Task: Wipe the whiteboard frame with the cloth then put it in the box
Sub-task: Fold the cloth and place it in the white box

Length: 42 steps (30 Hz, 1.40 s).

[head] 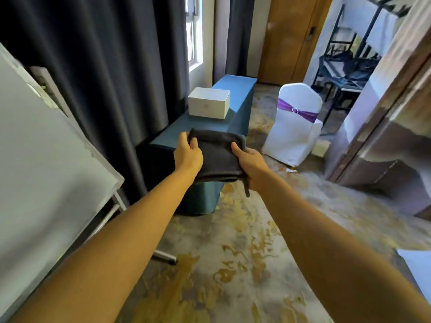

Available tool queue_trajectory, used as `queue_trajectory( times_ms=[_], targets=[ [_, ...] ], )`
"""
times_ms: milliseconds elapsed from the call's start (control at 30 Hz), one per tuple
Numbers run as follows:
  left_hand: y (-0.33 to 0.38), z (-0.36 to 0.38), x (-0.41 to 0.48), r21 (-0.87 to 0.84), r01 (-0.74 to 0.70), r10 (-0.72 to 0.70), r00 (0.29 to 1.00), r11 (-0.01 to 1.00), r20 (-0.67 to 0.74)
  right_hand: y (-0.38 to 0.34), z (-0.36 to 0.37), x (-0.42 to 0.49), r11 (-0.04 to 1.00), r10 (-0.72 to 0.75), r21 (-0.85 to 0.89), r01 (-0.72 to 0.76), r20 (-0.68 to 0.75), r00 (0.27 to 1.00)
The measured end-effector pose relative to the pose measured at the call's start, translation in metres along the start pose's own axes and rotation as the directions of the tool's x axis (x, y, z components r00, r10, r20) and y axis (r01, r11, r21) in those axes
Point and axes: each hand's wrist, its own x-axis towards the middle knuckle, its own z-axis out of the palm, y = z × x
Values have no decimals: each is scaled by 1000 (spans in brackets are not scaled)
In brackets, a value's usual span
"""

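A folded dark grey cloth is held flat between both hands, over the near end of a blue-covered table. My left hand grips its left edge and my right hand grips its right edge. A closed white box stands on the table just beyond the cloth. The whiteboard on its stand fills the left side, its pale frame edge running down to a corner near my left forearm.
Dark curtains hang behind the whiteboard and table. A white-covered chair with a purple sash stands right of the table. A partition wall rises at the right. Patterned carpet lies below, with the whiteboard stand's foot on it.
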Motion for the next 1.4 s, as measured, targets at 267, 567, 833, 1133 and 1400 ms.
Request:
queue_trajectory(
  times_ms=[267, 567, 833, 1133, 1400],
  targets=[
    [-54, 144, 59, 133, 126, -135, 989, 983, 56, 63, -73, 124, 997, 55, -51, -66, -191, 980],
    [-76, 302, 256, 135, 210, -212, 977, 968, 0, 24, -115, 378, 971, 75, -214, -110, -168, 983],
    [-44, 404, 439, 176, 173, -162, 984, 969, -74, -51, -137, 579, 955, -59, -296, 27, -99, 993],
    [-68, 533, 618, 135, 298, -260, 934, 945, -245, -83, -155, 834, 957, 17, -291, 17, 115, 993],
    [-80, 577, 763, 108, 439, -358, 832, 892, -424, -130, -112, 998, 948, 56, -317, 38, 284, 957]
  ],
)
